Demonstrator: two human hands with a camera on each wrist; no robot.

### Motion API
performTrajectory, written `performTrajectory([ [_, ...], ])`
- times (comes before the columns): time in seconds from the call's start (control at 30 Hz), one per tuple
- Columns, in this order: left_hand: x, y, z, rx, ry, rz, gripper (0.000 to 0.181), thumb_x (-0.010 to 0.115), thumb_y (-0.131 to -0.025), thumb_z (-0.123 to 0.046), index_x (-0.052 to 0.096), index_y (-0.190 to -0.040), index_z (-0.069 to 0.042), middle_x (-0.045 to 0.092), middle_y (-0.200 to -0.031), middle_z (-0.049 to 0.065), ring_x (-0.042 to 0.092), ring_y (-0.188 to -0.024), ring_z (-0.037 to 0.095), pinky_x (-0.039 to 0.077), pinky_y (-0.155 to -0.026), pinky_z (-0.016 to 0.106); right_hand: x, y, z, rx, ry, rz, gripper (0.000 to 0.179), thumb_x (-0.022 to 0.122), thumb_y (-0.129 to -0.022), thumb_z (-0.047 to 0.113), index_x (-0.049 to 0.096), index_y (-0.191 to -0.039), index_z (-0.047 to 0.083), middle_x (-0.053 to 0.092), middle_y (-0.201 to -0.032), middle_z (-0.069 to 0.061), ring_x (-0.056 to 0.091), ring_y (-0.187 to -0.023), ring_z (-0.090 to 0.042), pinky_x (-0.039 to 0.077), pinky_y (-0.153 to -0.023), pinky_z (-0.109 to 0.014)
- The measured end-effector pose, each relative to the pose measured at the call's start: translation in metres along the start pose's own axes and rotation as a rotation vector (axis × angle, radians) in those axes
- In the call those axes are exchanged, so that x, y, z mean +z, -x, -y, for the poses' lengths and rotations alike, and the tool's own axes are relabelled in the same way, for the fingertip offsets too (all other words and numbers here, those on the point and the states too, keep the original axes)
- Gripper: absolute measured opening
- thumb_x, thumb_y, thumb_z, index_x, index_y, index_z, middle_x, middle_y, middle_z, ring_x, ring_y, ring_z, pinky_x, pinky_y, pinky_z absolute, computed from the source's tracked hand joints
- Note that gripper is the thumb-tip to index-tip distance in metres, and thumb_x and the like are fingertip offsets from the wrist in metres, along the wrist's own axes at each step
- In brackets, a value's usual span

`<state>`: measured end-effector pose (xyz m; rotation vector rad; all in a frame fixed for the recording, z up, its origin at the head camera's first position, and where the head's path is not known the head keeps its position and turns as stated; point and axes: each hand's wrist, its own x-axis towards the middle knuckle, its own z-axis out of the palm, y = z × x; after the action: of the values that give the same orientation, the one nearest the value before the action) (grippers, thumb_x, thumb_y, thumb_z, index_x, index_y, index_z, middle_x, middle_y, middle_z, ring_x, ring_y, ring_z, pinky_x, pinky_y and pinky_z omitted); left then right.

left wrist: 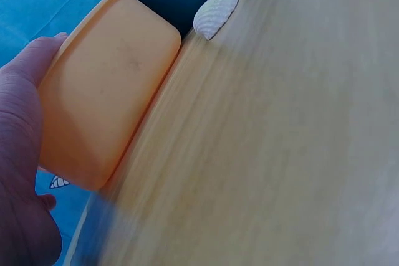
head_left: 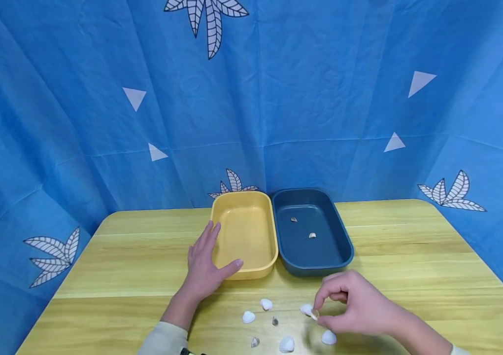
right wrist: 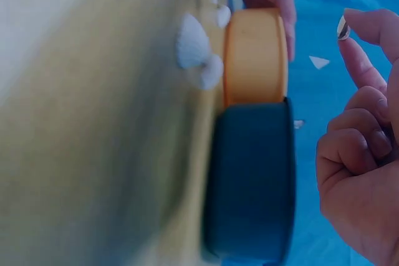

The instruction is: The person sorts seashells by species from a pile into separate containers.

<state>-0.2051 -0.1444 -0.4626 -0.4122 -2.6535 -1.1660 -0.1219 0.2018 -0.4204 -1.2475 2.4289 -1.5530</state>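
Note:
Between thumb and forefinger my right hand (head_left: 357,308) pinches a small brown-and-white shell (right wrist: 343,28), held up over the near side of the table. Its other fingers are curled toward the palm. My left hand (head_left: 204,266) rests on the yellow tray (head_left: 244,272), fingers spread along the left side and thumb at the near rim. To the tray's right stands a dark blue tray (head_left: 315,272) with two small shells inside, one brownish (head_left: 293,219) and one paler (head_left: 312,235). Directly behind the pinched shell, in the head view, lies a white shell (head_left: 305,309).
Several white shells lie on the wooden table (head_left: 411,276) in front of the trays, among them a ribbed shell (head_left: 286,344) and a shell below the right hand (head_left: 328,337). Two small grey shells (head_left: 275,321) are there too. A blue curtain (head_left: 322,88) hangs behind.

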Motion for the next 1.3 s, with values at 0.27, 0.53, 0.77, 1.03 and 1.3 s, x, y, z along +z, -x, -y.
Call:
performTrajectory([
  [0.27,-0.001,0.001,-0.001,-0.004,0.004,0.007,0.103,0.075,-0.080,-0.057,0.022,-0.161,-0.021,0.012,-0.166,0.002,0.015,-0.148,0.031,0.001,-0.112,0.064,-0.018,-0.014,0.003,-0.007,0.045,-0.080,0.030,0.085,-0.074,-0.001,0.073,-0.088,0.023,0.032,-0.061,-0.002,0.031,-0.055,-0.008,0.032,-0.044,-0.025],
  [0.53,0.000,0.001,-0.002,-0.016,-0.001,0.016,0.103,0.075,-0.080,-0.058,0.022,-0.161,-0.022,0.011,-0.166,0.001,0.014,-0.149,0.030,0.001,-0.113,0.063,-0.031,-0.028,0.001,0.009,0.043,-0.119,0.027,0.085,-0.075,0.000,0.074,-0.088,0.021,0.029,-0.062,-0.001,0.027,-0.052,-0.012,0.030,-0.042,-0.027],
  [0.77,0.000,0.000,-0.002,-0.020,-0.001,0.019,0.103,0.075,-0.081,-0.058,0.021,-0.161,-0.022,0.010,-0.166,0.001,0.014,-0.149,0.030,0.001,-0.113,0.063,-0.044,-0.048,-0.001,0.083,0.098,-0.154,0.020,0.085,-0.078,0.007,0.075,-0.088,0.022,0.030,-0.060,0.002,0.033,-0.052,-0.011,0.040,-0.054,-0.021],
  [1.03,0.000,0.000,0.000,-0.014,0.001,0.012,0.102,0.075,-0.081,-0.057,0.022,-0.161,-0.022,0.011,-0.166,0.000,0.015,-0.148,0.030,0.001,-0.113,0.064,-0.060,-0.077,-0.012,0.142,0.169,-0.207,0.017,0.085,-0.078,0.010,0.075,-0.087,0.021,0.028,-0.059,0.007,0.029,-0.049,-0.017,0.031,-0.047,-0.030],
  [1.3,0.001,0.000,0.001,-0.023,-0.005,0.014,0.102,0.074,-0.081,-0.058,0.022,-0.161,-0.023,0.010,-0.166,0.000,0.014,-0.149,0.029,0.001,-0.113,0.062,-0.069,-0.096,-0.027,0.205,0.176,-0.266,0.012,0.085,-0.081,0.013,0.077,-0.089,0.016,0.028,-0.055,0.001,0.030,-0.045,-0.019,0.031,-0.045,-0.032],
])
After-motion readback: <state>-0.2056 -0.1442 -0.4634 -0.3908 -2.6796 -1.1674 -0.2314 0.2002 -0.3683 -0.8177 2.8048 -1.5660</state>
